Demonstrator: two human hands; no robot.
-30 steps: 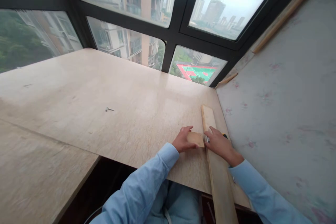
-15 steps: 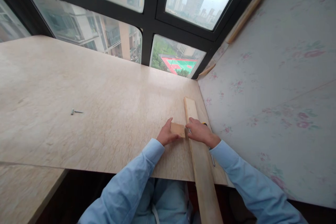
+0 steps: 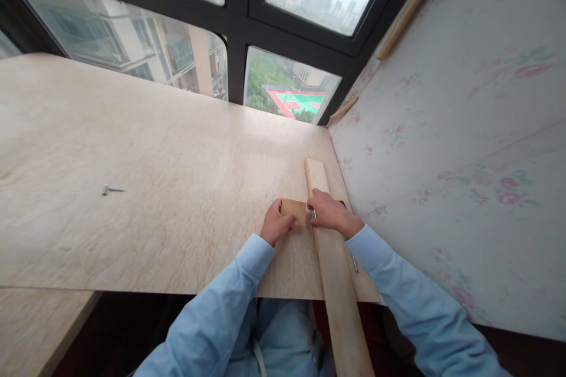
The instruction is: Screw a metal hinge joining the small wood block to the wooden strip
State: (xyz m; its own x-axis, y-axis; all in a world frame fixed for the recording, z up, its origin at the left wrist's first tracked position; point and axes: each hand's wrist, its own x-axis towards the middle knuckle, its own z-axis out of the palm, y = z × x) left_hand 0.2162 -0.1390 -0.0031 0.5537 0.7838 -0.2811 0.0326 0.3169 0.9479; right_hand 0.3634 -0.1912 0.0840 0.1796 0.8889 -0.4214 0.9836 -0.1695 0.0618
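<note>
My left hand grips a small, flat wooden block between thumb and fingers, above the tabletop. A dark dot, perhaps a hole, shows near the block's lower edge. Just right of it, my right hand is over a long wooden board. Its fingers are pinched around a small silvery metal piece, mostly hidden by the fingers. A narrow gap separates these fingertips from the block. The board lies lengthwise along the table's right side and sticks out past the front edge.
Beyond the board lies a tool with a metal shaft and a yellow-black end, partly covered by my right arm. Far left on the marble-patterned table are a small metal fitting and a screw. A flowered wall bounds the right side; windows stand behind.
The camera view has shifted slightly. The block has been drawn a little away from my right fingertips and tilted, and my left fingers have closed further around its left end.
</note>
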